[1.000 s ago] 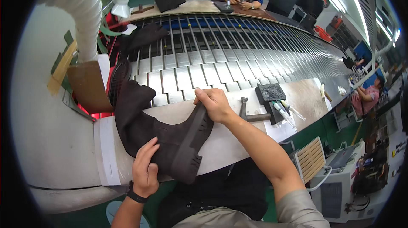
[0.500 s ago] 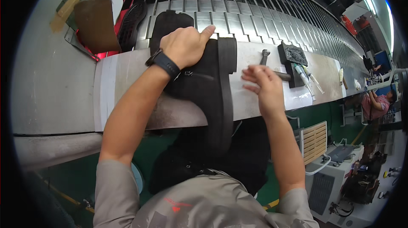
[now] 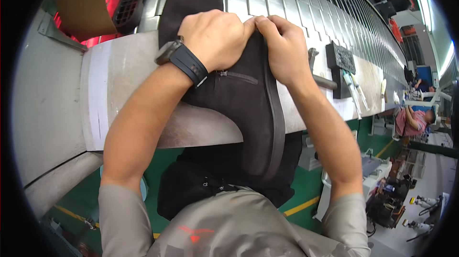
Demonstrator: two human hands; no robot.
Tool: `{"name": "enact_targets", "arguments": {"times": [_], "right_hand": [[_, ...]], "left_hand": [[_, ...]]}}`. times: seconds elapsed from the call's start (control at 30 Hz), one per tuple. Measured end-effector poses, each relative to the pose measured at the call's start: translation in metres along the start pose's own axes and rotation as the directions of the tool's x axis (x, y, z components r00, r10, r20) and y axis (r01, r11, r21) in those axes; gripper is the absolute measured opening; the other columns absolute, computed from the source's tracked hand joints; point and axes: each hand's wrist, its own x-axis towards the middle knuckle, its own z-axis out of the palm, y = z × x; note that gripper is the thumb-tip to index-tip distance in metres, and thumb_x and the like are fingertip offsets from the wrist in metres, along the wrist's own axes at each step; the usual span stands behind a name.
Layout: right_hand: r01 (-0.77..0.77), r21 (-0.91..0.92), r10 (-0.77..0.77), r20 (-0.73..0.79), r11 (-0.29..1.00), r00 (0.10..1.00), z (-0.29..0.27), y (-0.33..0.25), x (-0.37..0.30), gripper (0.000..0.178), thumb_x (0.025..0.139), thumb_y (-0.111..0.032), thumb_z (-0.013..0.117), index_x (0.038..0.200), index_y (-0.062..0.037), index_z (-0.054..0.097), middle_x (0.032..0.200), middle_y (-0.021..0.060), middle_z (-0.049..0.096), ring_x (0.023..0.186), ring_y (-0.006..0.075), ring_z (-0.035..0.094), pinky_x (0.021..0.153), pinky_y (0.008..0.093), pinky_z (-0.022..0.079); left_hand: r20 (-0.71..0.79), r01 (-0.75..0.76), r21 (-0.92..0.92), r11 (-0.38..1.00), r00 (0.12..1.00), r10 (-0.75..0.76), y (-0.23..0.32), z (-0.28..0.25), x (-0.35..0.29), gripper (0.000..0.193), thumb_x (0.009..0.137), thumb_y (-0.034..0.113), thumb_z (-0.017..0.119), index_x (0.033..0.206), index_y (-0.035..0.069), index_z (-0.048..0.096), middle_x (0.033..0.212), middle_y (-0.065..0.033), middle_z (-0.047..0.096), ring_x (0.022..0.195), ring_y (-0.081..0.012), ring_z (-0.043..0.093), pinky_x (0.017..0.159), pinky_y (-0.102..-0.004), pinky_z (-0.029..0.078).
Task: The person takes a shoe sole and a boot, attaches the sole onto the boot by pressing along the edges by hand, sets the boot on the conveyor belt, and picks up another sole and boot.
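Note:
A dark ankle boot lies on its side across the pale worktop. Its shaft points away from me, and its toe hangs over the front edge. A short zipper shows on the upward side. My left hand is wrapped over the boot at the ankle, fingers curled. My right hand grips the heel end of the sole from the right. Both thumbs and index fingertips meet at the heel's far edge. Whatever lies beneath the fingertips is hidden.
Right of the boot lie a hammer, a black block and slim syringes. Behind runs a metal slat conveyor. At far left, a black shoe sole stands beside a brown panel. A person in pink sits far right.
My right hand has come left from beside the hammer and taken hold of the boot's heel. The left hand has stayed on the boot, its thumb lowered to the heel edge.

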Motion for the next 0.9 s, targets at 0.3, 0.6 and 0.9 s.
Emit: {"name": "enact_targets", "arguments": {"times": [0.3,0.6,0.9], "right_hand": [[0.350,-0.416,-0.248,0.279,0.839,0.928,-0.063,-0.031,0.061,0.050,0.107,-0.045,0.064,0.131,-0.0029,0.076,0.101,0.0200,0.079,0.092,0.0279,0.077,0.083,0.0424,0.058],[-0.016,-0.160,0.031,0.096,0.987,0.995,-0.097,-0.038,-0.084,0.064,0.102,-0.035,0.075,0.143,0.0112,0.063,0.139,0.0283,0.071,0.136,0.0325,0.066,0.114,0.0410,0.050],[-0.056,0.104,0.050,0.054,0.993,0.997,-0.008,-0.022,-0.233,0.113,0.085,-0.015,0.088,0.168,0.0138,0.017,0.158,0.0319,0.050,0.148,0.0353,0.052,0.123,0.0411,0.039]], "left_hand": [[0.130,-0.046,0.047,0.998,0.991,0.040,-0.002,0.002,0.018,0.065,0.114,0.053,0.044,0.096,0.002,0.080,0.093,-0.0255,0.077,0.092,-0.0448,0.076,0.082,-0.0551,0.060],[0.079,-0.029,-0.019,0.999,0.996,0.030,-0.006,0.000,0.007,0.083,0.114,0.063,0.036,0.086,-0.004,0.075,0.091,-0.0283,0.075,0.093,-0.0497,0.072,0.086,-0.0569,0.057],[0.109,-0.022,-0.009,1.000,0.994,0.022,-0.004,-0.007,0.008,0.078,0.113,0.063,0.039,0.097,-0.002,0.078,0.099,-0.0294,0.077,0.100,-0.0487,0.074,0.090,-0.0558,0.058]]}}
